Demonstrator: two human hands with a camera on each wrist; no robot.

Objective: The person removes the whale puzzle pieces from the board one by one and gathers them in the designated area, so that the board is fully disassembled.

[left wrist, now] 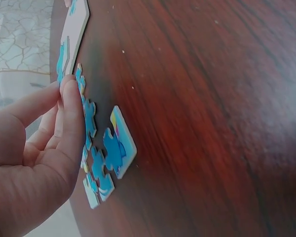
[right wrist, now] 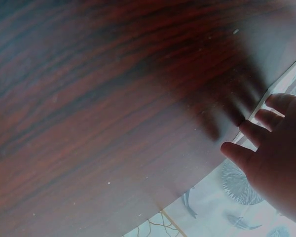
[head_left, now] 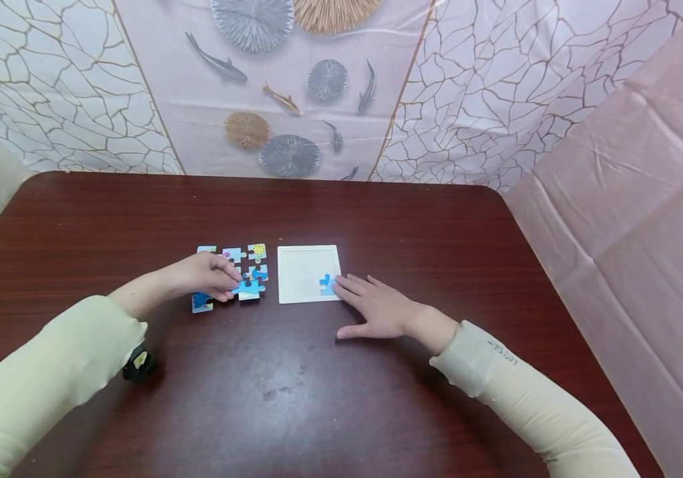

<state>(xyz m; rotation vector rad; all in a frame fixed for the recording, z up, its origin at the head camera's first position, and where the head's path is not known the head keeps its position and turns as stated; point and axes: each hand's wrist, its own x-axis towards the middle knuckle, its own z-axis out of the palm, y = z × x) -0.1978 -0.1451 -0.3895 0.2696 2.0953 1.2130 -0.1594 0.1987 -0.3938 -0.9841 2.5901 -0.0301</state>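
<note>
My left hand (head_left: 206, 273) pinches a blue jigsaw piece (head_left: 249, 287) between thumb and fingers. In the left wrist view, the pinched piece (left wrist: 61, 61) is seen nearly edge-on. Just right of it lies a square white puzzle tray (head_left: 293, 275) with a blue-and-white jigsaw piece (head_left: 325, 285) in its lower right corner. My right hand (head_left: 379, 309) is spread with straight fingers, its fingertips at the tray's right edge, partly covering that corner. Seen from the right wrist, the fingers (right wrist: 254, 133) hold nothing.
Several loose jigsaw pieces (head_left: 258, 251) lie around and under my left hand, including a dark blue one (head_left: 201, 303). The brown wooden table (head_left: 293, 385) reaches to a patterned cloth (head_left: 293, 106) at the back. A black device (head_left: 138, 364) shows under the left wrist.
</note>
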